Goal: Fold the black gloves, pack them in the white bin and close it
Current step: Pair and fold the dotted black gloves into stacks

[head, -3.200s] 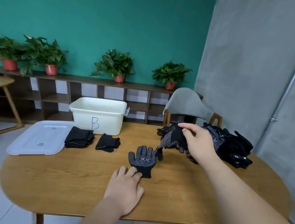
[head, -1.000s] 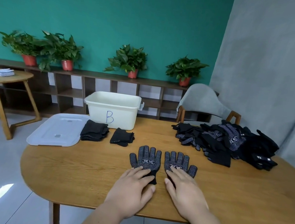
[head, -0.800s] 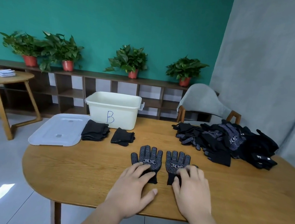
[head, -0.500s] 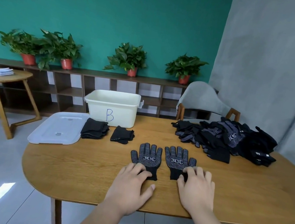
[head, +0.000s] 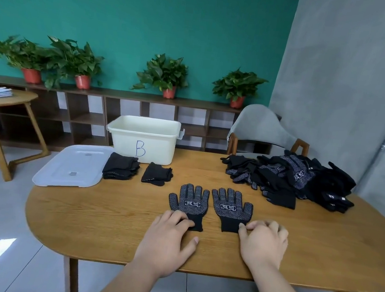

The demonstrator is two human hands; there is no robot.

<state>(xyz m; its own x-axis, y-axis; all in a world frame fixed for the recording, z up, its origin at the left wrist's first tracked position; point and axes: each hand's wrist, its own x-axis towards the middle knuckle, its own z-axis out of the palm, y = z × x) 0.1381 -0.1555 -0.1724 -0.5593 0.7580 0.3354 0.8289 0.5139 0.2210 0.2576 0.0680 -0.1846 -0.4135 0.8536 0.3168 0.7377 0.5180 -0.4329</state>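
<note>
The left glove [head: 189,202] and right glove [head: 231,207] lie flat, side by side, on the table [head: 104,220]. The left hand [head: 170,237] still presses flat on its cuff. The right hand [head: 262,244] has slid right, its fingers curled by the other cuff. I cannot tell if it grips.

left glove [head: 189,203] and right glove [head: 231,207], black with white dots, lay flat side by side. folded gloves [head: 120,169] sat before the open white bin [head: 143,140], lid [head: 72,166] beside it.

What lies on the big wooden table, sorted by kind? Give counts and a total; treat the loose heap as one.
White bin: 1
Bin lid: 1
Folded glove bundles: 2
Flat gloves: 2
Loose glove heap: 1
Total: 7
</note>
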